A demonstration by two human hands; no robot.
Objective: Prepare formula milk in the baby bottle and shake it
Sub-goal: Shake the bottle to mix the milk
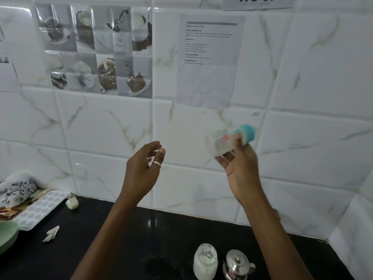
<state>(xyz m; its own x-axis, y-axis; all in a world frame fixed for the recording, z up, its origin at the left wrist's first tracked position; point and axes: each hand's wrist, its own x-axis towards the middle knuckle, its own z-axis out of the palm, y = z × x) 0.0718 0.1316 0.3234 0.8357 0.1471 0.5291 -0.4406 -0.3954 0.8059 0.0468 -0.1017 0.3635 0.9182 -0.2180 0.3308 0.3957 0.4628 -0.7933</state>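
Nearest, on table (171, 229): powder jar (205, 261) and steel pot (237, 264) stood side by side.
Midway: left grip (144, 170) hung wide, holding nothing.
Farther: right grip (240, 164) held the baby bottle (232, 138) aloft, blurred.
Axis: near-level above the fingers, teal cap rightward; left grip well apart.

Baby bottle (230, 139), held in right hand (240, 166), was motion-blurred. The body was smeared, and contents and fill level could not be read. Only the teal cap end was distinct.

Body text on printed sheet (210, 57) was too small to read. Wall sign (258, 1) was cut by the top edge, lettering partial. Green bowl (7, 233) was cut by the left edge. Powder jar (205, 261) and steel pot (237, 263) ran into the bottom edge, bases unseen.
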